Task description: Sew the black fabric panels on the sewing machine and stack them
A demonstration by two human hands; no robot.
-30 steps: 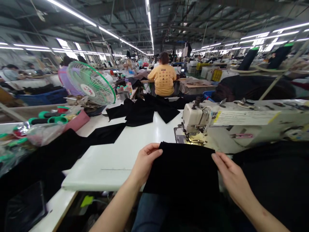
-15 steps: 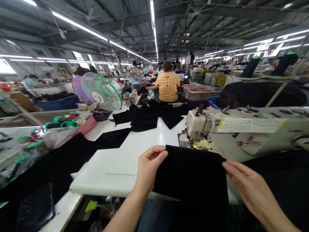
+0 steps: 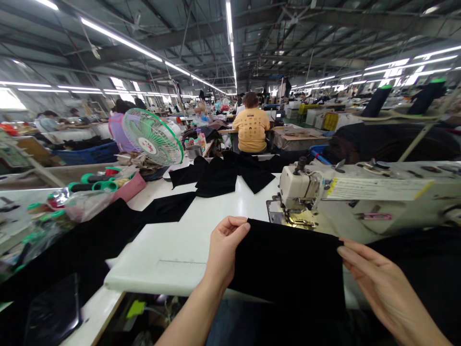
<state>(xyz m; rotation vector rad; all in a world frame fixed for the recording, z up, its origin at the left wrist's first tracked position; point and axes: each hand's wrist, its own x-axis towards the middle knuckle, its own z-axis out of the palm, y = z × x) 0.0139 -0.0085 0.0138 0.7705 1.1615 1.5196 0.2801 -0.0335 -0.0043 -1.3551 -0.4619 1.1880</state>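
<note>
The black cloth panel (image 3: pixel 288 269) hangs between your hands on your side of the sewing machine (image 3: pixel 298 185), with its top edge just short of the needle area. Your left hand (image 3: pixel 223 250) has thumb and forefinger closed on one top corner, the other fingers curled in; your right hand (image 3: pixel 378 276) pinches the opposite corner, its fingers fairly straight. To hold it well, draw both corners apart with an even, light pull so the edge lies flat (the right end sits a little lower in view, so check it for a twist). Black on black, any seam or fold in the panel is too dark to tell.

Left of the machine, bare white counter (image 3: pixel 173 240) shows, with a long black cloth (image 3: pixel 97 235) across its far-left side. More black pieces (image 3: pixel 219 175) lie beyond, left of the machine head. Dark fabric (image 3: pixel 425 262) below the machine's arm comes close to your right forearm and might catch it. Farther left of the machine are thread spools (image 3: pixel 104 185) and a green-rimmed fan (image 3: pixel 153 137), neither in your way.
</note>
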